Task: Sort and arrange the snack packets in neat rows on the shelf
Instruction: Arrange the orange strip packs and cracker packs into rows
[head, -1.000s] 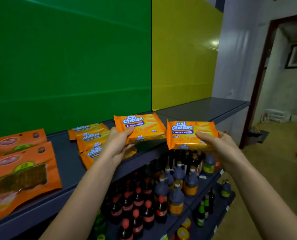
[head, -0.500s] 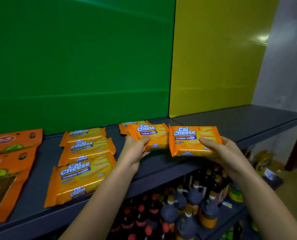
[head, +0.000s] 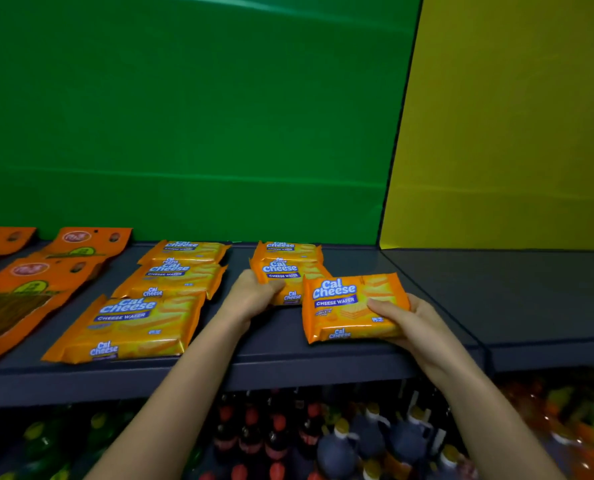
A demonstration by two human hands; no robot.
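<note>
moved: both packets have come down from in front of the shelf edge to low over the shelf (head: 461, 296) since half a second ago, and the view now faces the shelf squarely.
left hand (head: 254, 294): fingers curled round the near-left corner of the left hand's cal cheese packet (head: 288, 273), gripping it.
left hand's cal cheese packet: lies flat on the shelf, just in front of the back cal cheese packet (head: 290, 249) and overlapping its near edge.
right hand (head: 413, 323): thumb (head: 385, 306) pressed on the printed face, fingers under the right end, pinching the right hand's cal cheese wafer packet (head: 344, 306).
right hand's cal cheese wafer packet: at the front part of the shelf, tilted slightly, its far-left corner covering the other held packet's right end; whether it rests on the shelf cannot be told.
column of three cal cheese packets (head: 170, 277): to the left, front to back, each overlapping the next.
orange pouches (head: 32, 289): further left, flat on the same shelf.
backing: green panel (head: 184, 116) on the left, yellow panel (head: 513, 133) on the right.
below the shelf: red-capped bottles (head: 252, 415) and dark sauce bottles (head: 337, 448).
</note>
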